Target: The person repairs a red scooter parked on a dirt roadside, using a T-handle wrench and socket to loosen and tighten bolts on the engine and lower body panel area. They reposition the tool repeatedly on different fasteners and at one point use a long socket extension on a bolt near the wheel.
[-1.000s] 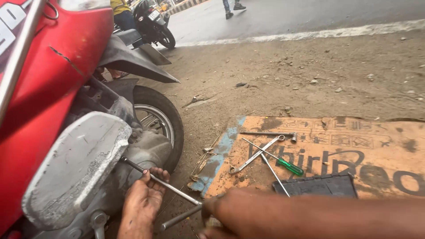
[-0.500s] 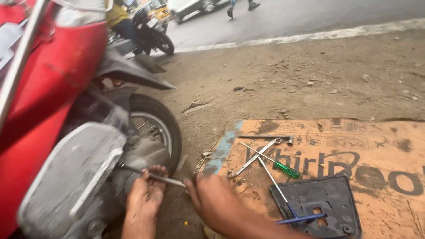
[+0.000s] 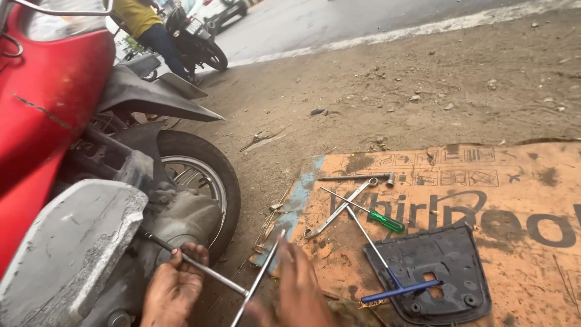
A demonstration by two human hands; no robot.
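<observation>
Roadside dirt, flattened cardboard sheet point(image 3: 520, 181) at right. Your left hand point(image 3: 175, 284) is wrapped around the T-wrench point(image 3: 209, 272) shaft at lower left, its socket end on the red scooter point(image 3: 54, 121) engine. Your right hand point(image 3: 296, 290) (blurred) sits by the crossbar, grip unclear. On the cardboard: spanner point(image 3: 336, 212), green screwdriver point(image 3: 378, 218), black plastic panel point(image 3: 448, 266).

On the flattened orange cardboard sheet point(image 3: 514, 200), near its left edge, lie a combination spanner point(image 3: 336, 212), a green-handled screwdriver point(image 3: 387, 221) and a socket bar point(image 3: 357, 177). A black plastic cover point(image 3: 451, 254) sits at its lower edge, a blue-handled T-wrench point(image 3: 396, 290) across it.
</observation>
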